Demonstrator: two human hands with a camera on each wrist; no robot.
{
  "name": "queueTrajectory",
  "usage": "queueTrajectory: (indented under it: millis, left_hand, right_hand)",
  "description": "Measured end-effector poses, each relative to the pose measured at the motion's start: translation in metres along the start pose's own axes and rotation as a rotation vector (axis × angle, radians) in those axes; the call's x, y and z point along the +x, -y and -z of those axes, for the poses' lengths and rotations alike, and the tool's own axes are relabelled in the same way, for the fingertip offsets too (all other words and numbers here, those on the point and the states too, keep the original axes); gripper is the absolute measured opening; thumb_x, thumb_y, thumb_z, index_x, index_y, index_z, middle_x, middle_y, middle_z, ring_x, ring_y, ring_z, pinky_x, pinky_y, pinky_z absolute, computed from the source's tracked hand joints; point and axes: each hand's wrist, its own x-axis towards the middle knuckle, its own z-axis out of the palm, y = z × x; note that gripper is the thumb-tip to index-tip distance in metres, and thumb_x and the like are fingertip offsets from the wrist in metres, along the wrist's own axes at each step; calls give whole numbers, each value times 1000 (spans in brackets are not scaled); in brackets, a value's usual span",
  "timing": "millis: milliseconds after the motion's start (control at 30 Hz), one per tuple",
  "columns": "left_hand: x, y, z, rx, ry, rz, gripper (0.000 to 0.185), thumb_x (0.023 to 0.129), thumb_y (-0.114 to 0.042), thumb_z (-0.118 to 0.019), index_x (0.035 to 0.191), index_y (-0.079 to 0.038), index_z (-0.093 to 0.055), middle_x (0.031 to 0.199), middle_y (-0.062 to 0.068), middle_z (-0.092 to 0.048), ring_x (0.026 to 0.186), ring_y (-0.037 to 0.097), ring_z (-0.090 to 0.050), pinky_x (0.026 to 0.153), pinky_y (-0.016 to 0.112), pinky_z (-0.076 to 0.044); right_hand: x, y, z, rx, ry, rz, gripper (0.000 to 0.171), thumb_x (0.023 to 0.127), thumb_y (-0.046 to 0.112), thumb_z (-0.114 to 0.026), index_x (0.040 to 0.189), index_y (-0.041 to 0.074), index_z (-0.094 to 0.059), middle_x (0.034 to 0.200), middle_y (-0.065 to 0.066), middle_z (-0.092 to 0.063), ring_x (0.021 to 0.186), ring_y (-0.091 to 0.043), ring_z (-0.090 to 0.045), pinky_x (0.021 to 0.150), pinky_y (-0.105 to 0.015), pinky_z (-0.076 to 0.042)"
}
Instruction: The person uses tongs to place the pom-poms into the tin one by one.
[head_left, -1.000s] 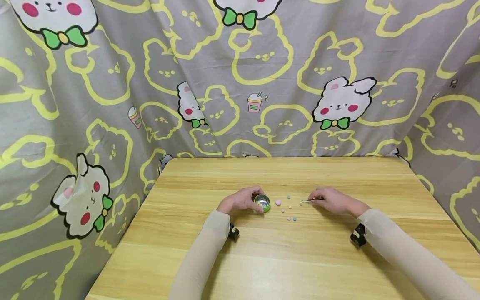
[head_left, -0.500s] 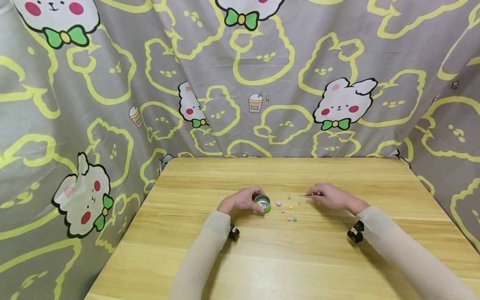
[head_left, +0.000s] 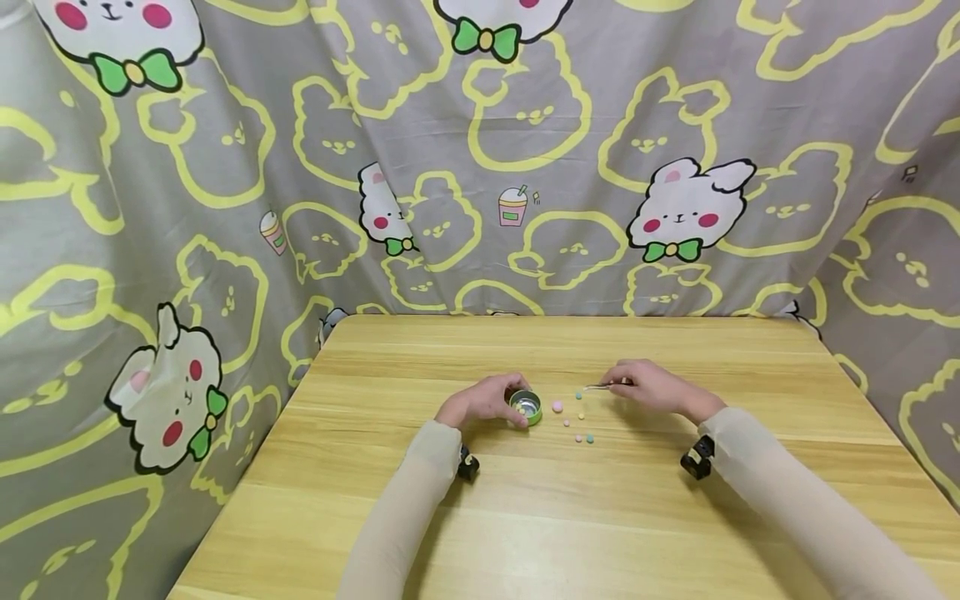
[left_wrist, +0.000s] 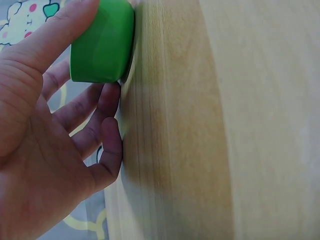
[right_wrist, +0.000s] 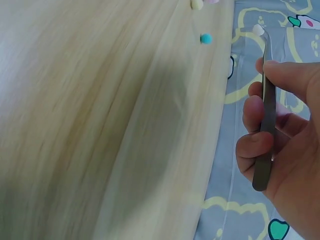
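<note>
My left hand (head_left: pixel 483 400) grips a small round green tin (head_left: pixel 526 407) on the wooden table (head_left: pixel 570 517); in the left wrist view the thumb and fingers curl round the tin's green wall (left_wrist: pixel 102 42). My right hand (head_left: pixel 648 386) pinches metal tweezers (right_wrist: pixel 265 107), raised a little off the table. The tweezer tip holds a small pale bead (right_wrist: pixel 258 29). Several small coloured beads (head_left: pixel 578 415) lie between the hands, among them a pink one (head_left: pixel 557 406) beside the tin and a teal one (right_wrist: pixel 205 38).
A grey cloth (head_left: pixel 480 158) printed with yellow bear outlines and white bunnies hangs behind and at both sides of the table. Black wrist cameras (head_left: pixel 696 458) sit on both forearms, over beige sleeves.
My right hand with the tweezers has lifted and moved left, towards the beads and the tin. The left hand and the tin have stayed put.
</note>
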Motion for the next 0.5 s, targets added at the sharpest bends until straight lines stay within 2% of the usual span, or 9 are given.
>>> queueTrajectory:
  millis: [100, 333, 500]
  left_hand:
    - [0, 0, 0, 1, 1, 1, 44, 74, -23, -83, 109, -20, -58, 101, -7, -61, 95, 10, -55, 86, 27, -42]
    - [-1, -1, 0, -1, -2, 7, 44, 73, -23, -83, 109, -20, -58, 101, -6, -61, 95, 11, -55, 87, 27, -42]
    - [0, 0, 0, 4, -3, -1, 44, 73, -22, -83, 109, -19, -58, 100, -6, -62, 94, 10, -56, 86, 27, -42]
  right_hand:
    - [4, 3, -1, -5, 0, 14, 15, 92, 6, -60, 103, 7, -70, 91, 2, -61, 78, -10, -53, 67, -31, -44]
    - [13, 10, -2, 2, 45, -13, 17, 94, 10, -58, 107, 11, -69, 92, 4, -60, 77, -10, -51, 67, -30, -43]
    - [21, 18, -3, -7, 45, 22, 17, 94, 10, -58, 107, 12, -69, 93, 4, -60, 77, -9, -51, 67, -30, -43]
